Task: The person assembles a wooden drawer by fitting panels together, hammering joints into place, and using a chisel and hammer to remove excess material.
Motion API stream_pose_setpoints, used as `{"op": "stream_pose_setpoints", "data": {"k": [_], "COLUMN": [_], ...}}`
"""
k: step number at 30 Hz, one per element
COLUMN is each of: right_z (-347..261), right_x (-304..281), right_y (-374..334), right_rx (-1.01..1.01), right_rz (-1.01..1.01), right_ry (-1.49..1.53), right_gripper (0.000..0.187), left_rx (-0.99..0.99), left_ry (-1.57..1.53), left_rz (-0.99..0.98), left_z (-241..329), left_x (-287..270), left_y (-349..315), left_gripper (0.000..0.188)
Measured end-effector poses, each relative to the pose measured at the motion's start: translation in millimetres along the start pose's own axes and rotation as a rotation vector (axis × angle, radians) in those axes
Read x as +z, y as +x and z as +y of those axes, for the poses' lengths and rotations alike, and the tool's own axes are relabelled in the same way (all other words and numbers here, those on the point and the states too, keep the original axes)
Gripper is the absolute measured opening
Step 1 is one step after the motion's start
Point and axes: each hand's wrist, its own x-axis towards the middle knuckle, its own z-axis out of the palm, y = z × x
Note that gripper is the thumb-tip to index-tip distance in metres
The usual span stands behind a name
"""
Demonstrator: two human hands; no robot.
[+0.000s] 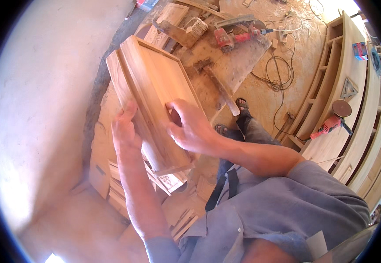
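Clock directions = from view centre. Your right hand (191,127) is just left of centre: thumb and bent fingers parted, tips at the inner panel of the wooden box (159,72); can't tell if anything small is pinched. Your left hand (127,131), 9 o'clock, is at the box's long left side, fingers bent against the edge; underside hidden, can't tell if it's a full grasp. Box sits at 10 o'clock, long and shallow, running slantwise from 11 down to 7.

Further out: hammer (222,90) at 1 o'clock on a stained board (249,59), handle toward your sandals; red power tool (238,38) beyond it, same direction. Cable (290,79) coiled on the floor at 2. Long cabinet frame (355,44) from 2 to 3, carrying a triangular wooden piece (349,89) and red disc tool (330,124). Carved panel (169,180) at 7. Pale wall (37,96), 9 to 10.
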Motion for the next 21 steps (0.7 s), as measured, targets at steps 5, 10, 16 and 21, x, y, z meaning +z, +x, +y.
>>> {"op": "stream_pose_setpoints", "data": {"k": [5, 10, 16, 21], "right_z": [0, 65, 117, 158], "right_x": [-30, -40, -87, -160], "right_y": [-21, -44, -80, -176], "right_rx": [0.131, 0.261, 0.371, 0.528], "right_rz": [-0.251, -0.286, -0.202, 0.394], "right_ry": [0.073, -0.024, -0.361, -0.339], "right_gripper": [0.022, 0.018, 0.019, 0.02], "left_rx": [-0.018, 0.15, 0.563, 0.649], "left_ry": [0.072, 0.44, 1.059, 1.024], "left_rz": [-0.045, 0.115, 0.164, 0.115], "left_z": [4, 0, -16, -27], "left_x": [-4, -12, -25, 23], "left_y": [5, 18, 34, 44], "left_gripper": [0.039, 0.04, 0.05, 0.051]}}
